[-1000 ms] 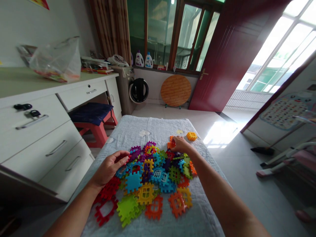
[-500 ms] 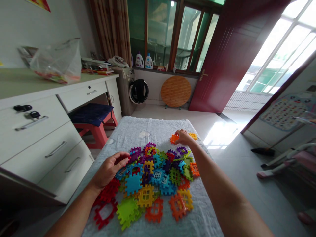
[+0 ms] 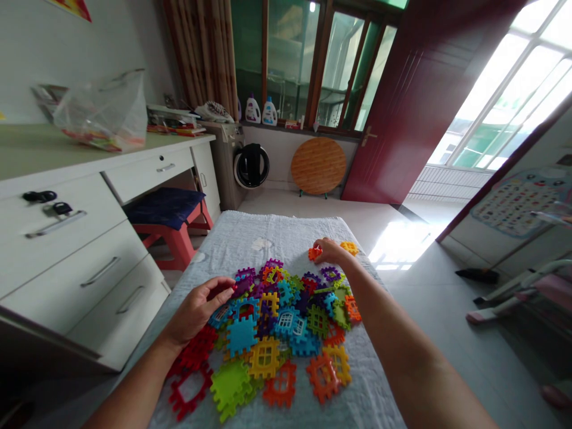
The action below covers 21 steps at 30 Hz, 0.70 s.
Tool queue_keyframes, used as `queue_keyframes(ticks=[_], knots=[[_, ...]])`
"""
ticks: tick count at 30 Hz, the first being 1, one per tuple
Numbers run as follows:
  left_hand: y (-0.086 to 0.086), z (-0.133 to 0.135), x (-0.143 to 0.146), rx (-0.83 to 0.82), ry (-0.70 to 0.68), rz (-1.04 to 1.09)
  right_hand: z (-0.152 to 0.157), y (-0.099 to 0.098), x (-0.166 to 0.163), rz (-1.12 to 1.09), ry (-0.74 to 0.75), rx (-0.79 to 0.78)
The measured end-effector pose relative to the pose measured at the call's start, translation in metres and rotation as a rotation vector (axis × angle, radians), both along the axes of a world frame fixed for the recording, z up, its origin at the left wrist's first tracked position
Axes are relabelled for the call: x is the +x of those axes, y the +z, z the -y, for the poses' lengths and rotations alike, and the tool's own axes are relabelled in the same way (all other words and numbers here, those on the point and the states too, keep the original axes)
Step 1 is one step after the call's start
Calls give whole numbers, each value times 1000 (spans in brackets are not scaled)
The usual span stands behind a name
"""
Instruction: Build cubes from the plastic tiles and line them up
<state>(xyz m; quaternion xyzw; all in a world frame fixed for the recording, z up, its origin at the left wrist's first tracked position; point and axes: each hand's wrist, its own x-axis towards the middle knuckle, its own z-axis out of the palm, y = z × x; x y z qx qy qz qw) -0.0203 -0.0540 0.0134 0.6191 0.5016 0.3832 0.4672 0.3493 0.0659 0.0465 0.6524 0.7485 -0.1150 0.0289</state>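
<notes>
A heap of colourful plastic interlocking tiles lies on a grey quilted cloth over a low table. My left hand rests on the heap's left edge, fingers curled over red and purple tiles. My right hand reaches past the far side of the heap, fingers closed on an orange tile. A yellow-orange tile lies just right of that hand.
A white desk with drawers stands to the left, a clear plastic bag on top. A red stool with a blue cushion sits under it. A round wooden tabletop leans on the far wall beside a dark red door.
My right hand lifted an orange tile off the heap's far edge and carried it away from the pile, next to the yellow-orange tile. My left hand stayed put.
</notes>
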Motion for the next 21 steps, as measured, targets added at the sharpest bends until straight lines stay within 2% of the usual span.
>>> queue_keyframes(ticks=[13,16,21], knots=[[-4,-1,-3,-25,4,1,-2,-6,-20,125,30,34],[-5,-2,-4,-18,4,-8,-4,0,-10,133,37,48],[-2,-2,-3,-14,-10,-20,-12,17,27,141,4,88]])
